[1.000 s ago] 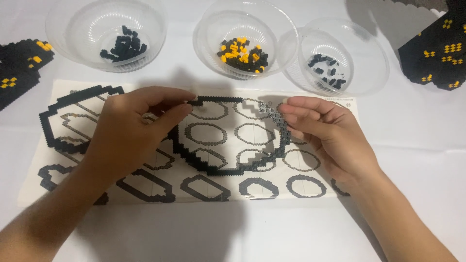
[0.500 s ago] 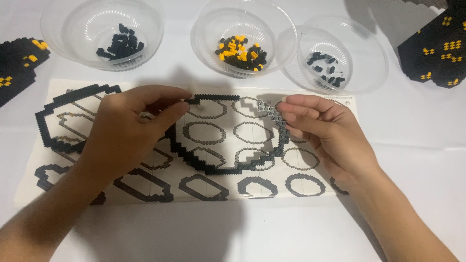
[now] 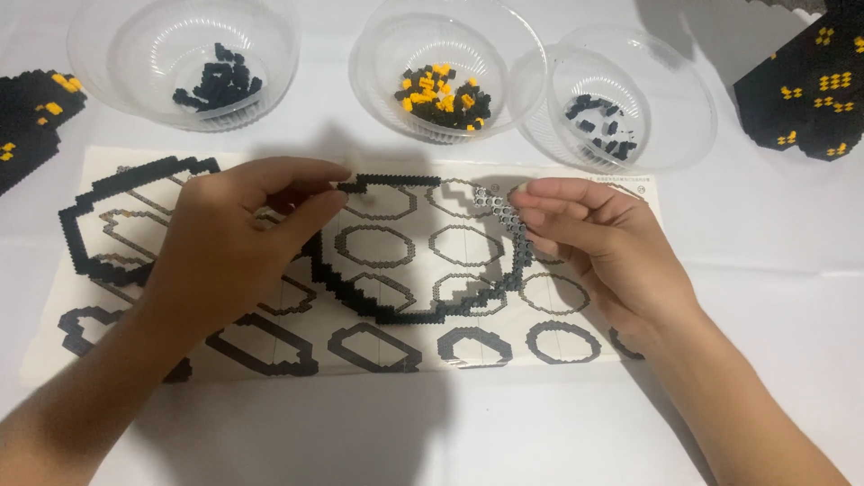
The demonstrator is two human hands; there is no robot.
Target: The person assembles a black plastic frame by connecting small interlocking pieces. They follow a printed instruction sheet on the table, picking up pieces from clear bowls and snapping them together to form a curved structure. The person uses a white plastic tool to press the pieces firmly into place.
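**Two hands hold a ring of small black bricks over a printed pattern sheet**

A large ring of small black building bricks (image 3: 378, 310), open in the middle like an outline, lies on a long white paper sheet printed with black oval and polygon outlines (image 3: 585, 346). The sheet runs left to right across a white table (image 3: 504, 432). The ring sits between the two hands, its long axis roughly up and down the sheet, tilted slightly.

The left hand (image 3: 234, 247) comes in from the lower left. Its thumb and forefinger are pinched together at the ring's upper left edge, gripping a brick there or the ring's edge; which one cannot be told. The right hand (image 3: 603, 243) comes in from the lower right, fingers curled and nearly closed on the ring's upper right arc, where the bricks look grey under glare. Both hands touch the ring, one at each side, so neither is clearly nearer.

Beyond the sheet stand three clear plastic bowls. The left bowl (image 3: 108, 63) holds black pieces, the middle bowl (image 3: 378, 63) black and orange-yellow pieces, the right bowl (image 3: 684, 117) a few dark pieces. A black brick panel with yellow dots (image 3: 810, 90) lies at the far right, and another black-and-yellow built piece (image 3: 31, 117) at the far left. The sheet carries a thin line of small print along its upper right edge.
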